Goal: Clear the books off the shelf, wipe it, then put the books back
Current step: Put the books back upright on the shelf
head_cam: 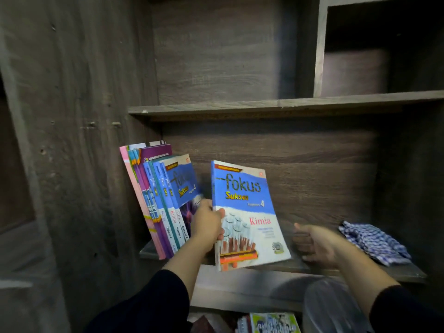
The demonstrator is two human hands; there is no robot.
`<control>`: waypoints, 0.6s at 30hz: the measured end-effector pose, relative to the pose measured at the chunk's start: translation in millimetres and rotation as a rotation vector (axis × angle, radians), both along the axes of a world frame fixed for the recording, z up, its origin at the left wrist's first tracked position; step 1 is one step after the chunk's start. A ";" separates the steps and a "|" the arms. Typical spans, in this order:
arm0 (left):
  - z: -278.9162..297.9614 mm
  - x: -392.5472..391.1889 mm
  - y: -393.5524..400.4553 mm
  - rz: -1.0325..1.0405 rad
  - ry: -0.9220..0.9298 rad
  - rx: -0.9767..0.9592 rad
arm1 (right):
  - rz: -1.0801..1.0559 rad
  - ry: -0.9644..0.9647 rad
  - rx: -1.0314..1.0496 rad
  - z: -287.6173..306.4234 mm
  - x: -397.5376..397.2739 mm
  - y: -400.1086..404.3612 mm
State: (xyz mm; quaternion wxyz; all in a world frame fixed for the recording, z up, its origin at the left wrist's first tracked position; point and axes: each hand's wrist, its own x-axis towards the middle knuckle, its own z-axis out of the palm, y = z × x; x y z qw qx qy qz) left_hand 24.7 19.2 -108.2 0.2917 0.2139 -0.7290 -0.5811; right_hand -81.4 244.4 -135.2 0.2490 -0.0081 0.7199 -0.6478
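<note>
A blue and white book titled "fokus Sukses Kimia" (245, 212) stands upright over the wooden shelf (264, 267), cover facing me. My left hand (208, 222) grips its left edge, thumb on the cover. Left of it, several books (158, 200) lean against the shelf's left wall, pink and purple ones outermost. My right hand (312, 243) hovers to the right of the held book with fingers loosely curled and thumb up, holding nothing. A blue and white checked cloth (374, 241) lies crumpled on the shelf's right end.
An upper shelf board (264, 104) runs above with bare compartments. Below the shelf front, more books (269, 323) and a clear plastic item (329, 306) show. A wooden side panel (84, 140) closes off the left.
</note>
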 end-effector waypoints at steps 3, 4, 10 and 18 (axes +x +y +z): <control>1.4 9.1 -8.6 0.204 0.065 -0.073 | 0.018 -0.045 -0.007 -1.7 0.8 1.9; -1.3 12.0 -10.6 0.270 0.042 -0.149 | 0.027 -0.057 -0.030 -2.5 0.5 3.0; -13.7 14.3 -21.7 0.439 -0.035 -0.266 | 0.035 -0.049 -0.020 -4.7 -5.8 9.4; -19.0 28.6 -32.3 0.533 -0.356 -0.944 | 0.022 -0.047 0.022 -10.2 -12.6 13.4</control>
